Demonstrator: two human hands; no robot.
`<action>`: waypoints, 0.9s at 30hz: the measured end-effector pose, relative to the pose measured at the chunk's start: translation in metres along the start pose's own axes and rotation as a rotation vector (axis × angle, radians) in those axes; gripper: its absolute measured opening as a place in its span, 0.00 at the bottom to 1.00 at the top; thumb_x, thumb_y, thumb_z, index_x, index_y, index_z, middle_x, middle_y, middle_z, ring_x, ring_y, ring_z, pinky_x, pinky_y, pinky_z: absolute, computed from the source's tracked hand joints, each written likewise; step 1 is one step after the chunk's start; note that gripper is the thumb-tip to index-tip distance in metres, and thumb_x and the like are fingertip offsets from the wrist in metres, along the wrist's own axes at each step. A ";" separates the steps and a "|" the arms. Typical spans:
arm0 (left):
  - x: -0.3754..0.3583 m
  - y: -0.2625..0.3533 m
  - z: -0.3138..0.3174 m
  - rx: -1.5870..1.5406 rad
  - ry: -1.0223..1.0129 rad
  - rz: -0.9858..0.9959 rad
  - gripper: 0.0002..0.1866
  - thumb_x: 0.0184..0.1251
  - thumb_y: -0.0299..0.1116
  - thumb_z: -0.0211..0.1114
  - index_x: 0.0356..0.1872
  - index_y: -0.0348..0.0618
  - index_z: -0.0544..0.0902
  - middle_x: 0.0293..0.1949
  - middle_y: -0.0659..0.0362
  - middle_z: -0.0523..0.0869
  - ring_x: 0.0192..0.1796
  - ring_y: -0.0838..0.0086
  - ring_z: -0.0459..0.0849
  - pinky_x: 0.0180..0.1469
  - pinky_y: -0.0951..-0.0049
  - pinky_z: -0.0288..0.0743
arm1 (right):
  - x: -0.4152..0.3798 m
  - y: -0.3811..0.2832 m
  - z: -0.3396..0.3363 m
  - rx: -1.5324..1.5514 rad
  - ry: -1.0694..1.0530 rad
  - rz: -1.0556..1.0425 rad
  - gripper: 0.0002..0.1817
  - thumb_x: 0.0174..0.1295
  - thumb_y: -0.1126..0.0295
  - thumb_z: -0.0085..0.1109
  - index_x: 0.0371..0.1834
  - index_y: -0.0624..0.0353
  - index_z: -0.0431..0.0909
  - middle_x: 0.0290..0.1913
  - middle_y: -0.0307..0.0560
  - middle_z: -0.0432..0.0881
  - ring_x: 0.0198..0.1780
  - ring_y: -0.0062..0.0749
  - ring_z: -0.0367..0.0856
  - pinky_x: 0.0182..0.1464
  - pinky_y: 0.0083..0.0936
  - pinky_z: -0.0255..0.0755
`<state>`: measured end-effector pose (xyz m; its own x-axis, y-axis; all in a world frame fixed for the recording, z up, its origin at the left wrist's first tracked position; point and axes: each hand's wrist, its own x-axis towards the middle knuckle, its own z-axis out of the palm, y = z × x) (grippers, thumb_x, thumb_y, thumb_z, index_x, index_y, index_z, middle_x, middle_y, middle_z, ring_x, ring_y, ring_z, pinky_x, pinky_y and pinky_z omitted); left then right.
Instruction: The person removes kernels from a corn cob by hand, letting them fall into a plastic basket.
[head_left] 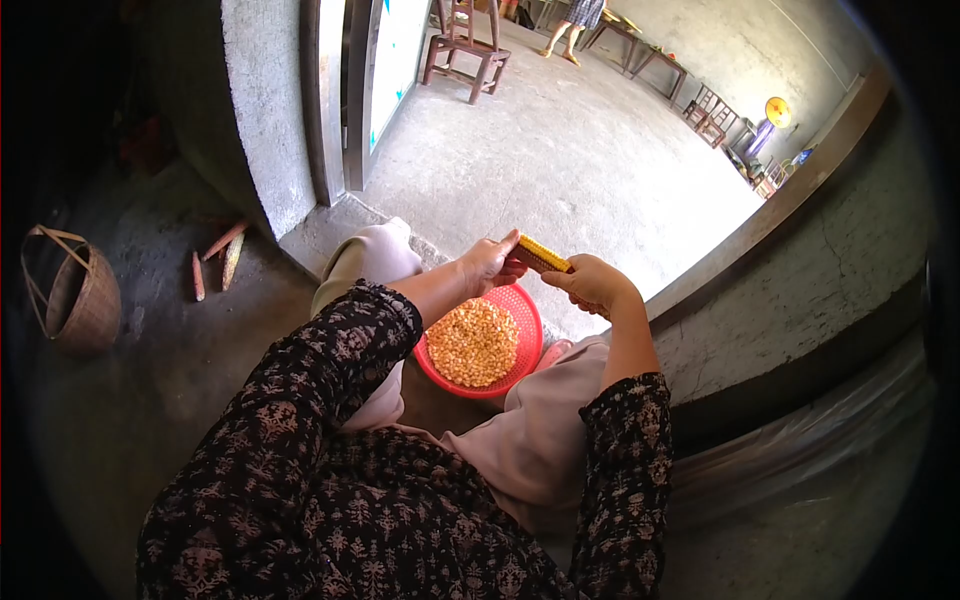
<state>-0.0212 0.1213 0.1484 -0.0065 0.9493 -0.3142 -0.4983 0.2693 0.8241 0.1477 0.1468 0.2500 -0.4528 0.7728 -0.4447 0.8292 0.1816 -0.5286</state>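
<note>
A partly stripped corn cob (541, 254) is held between my two hands above a red basket (533, 318). My left hand (489, 264) grips the cob's left end, with the thumb on top. My right hand (592, 284) is closed round its right end, the thumb pressed against it. Yellow kernels show along the upper side, and the lower side looks bare and brownish. Loose kernels (472, 343) lie in the basket, between my knees.
Several cobs (233, 258) lie on the floor at left, near a woven basket (88, 300) with a handle. A door frame (330, 100) stands ahead at left, a low wall at right. Farther off are a wooden chair (468, 50) and a person's legs (566, 42).
</note>
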 end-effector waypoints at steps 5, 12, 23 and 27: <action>-0.002 -0.002 0.001 -0.054 -0.011 0.030 0.21 0.62 0.51 0.51 0.32 0.39 0.74 0.27 0.57 0.78 0.29 0.73 0.78 0.32 0.72 0.74 | -0.004 -0.004 -0.001 0.056 -0.022 0.045 0.17 0.53 0.58 0.58 0.32 0.63 0.72 0.15 0.34 0.66 0.14 0.16 0.61 0.15 0.16 0.58; 0.000 -0.003 0.002 -0.043 -0.029 0.056 0.22 0.64 0.49 0.48 0.33 0.36 0.73 0.28 0.54 0.79 0.29 0.70 0.79 0.33 0.71 0.75 | -0.003 0.003 -0.003 0.145 -0.029 0.050 0.18 0.54 0.57 0.57 0.33 0.63 0.72 0.15 0.34 0.66 0.14 0.16 0.61 0.15 0.16 0.58; 0.006 -0.008 0.005 0.084 0.029 -0.127 0.19 0.64 0.33 0.44 0.50 0.27 0.61 0.48 0.41 0.67 0.40 0.53 0.76 0.37 0.59 0.76 | -0.003 0.006 -0.008 -0.051 0.120 0.058 0.22 0.53 0.54 0.56 0.26 0.67 0.73 0.14 0.38 0.68 0.12 0.22 0.65 0.13 0.21 0.59; -0.005 -0.003 0.008 0.179 0.048 -0.093 0.17 0.62 0.33 0.47 0.49 0.32 0.67 0.47 0.45 0.69 0.41 0.57 0.75 0.34 0.61 0.75 | -0.006 0.004 -0.008 -0.072 0.141 0.048 0.22 0.53 0.54 0.56 0.26 0.68 0.73 0.14 0.40 0.69 0.13 0.23 0.67 0.13 0.22 0.60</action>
<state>-0.0126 0.1174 0.1508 -0.0109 0.9114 -0.4114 -0.3365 0.3841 0.8598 0.1569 0.1477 0.2567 -0.3657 0.8584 -0.3598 0.8725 0.1815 -0.4536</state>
